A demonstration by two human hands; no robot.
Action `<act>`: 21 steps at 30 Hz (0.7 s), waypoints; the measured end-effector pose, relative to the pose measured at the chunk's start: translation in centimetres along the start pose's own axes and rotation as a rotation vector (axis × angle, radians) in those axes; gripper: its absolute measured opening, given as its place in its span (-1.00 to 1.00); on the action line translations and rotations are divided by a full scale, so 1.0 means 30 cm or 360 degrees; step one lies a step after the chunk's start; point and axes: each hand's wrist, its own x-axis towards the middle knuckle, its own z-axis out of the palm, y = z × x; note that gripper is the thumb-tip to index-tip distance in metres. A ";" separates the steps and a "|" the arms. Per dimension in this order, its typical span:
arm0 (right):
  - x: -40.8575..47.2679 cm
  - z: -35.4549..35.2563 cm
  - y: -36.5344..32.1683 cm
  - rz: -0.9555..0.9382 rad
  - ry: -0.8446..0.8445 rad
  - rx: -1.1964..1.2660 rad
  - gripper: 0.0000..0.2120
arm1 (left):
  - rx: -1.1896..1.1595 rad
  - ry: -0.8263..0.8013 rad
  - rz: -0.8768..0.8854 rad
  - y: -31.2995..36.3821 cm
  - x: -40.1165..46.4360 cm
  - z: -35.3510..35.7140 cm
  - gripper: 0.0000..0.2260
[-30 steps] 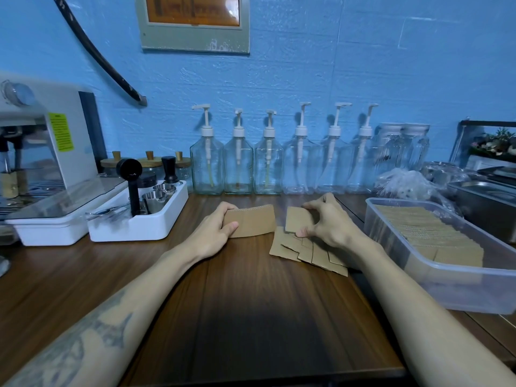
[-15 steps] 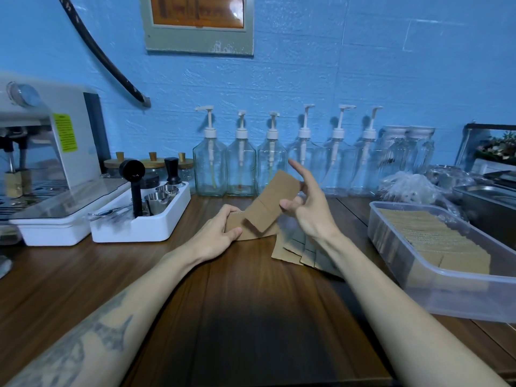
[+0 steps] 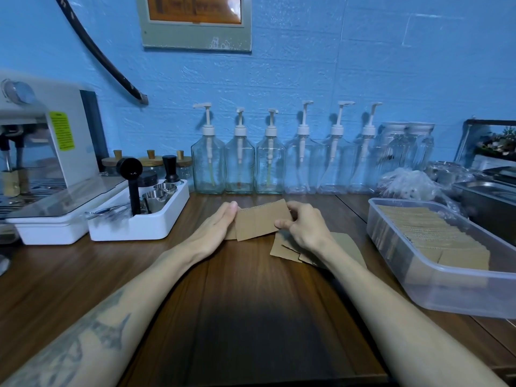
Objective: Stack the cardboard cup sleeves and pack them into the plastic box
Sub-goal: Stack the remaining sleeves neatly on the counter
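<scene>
The cardboard cup sleeve (image 3: 262, 221) is held between the two hands, just above the wooden counter (image 3: 251, 317). It is a flat, brown, corrugated piece with a vertical fold line left of its centre and a ridged top edge, tilted so its right end sits higher. A further sleeve edge shows behind its lower left corner, so a small stack appears to be forming.

The left hand (image 3: 215, 227) lies with fingers straight and together, pressed flat against the sleeve's left edge as a stop. The right hand (image 3: 304, 227) pinches the sleeve's right end between thumb and curled fingers.

Directly under the right hand and wrist lie the loose sleeves (image 3: 287, 250), fanned and overlapping on the counter. Well to the right of that hand stands the plastic box (image 3: 435, 286), clear-walled, already holding a dense row of packed sleeves (image 3: 430, 233) on edge.

Risk, in my judgement: the held sleeve is skewed against the one behind, so the stack could form uneven and jam against the packed row in the box. The right forearm rests across the loose sleeves and could drag or scatter them.
</scene>
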 end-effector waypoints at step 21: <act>-0.005 0.037 -0.061 -0.0786 0.0017 -0.0836 -0.63 | 0.0338 0.0106 0.0212 -0.035 0.030 0.000 -0.84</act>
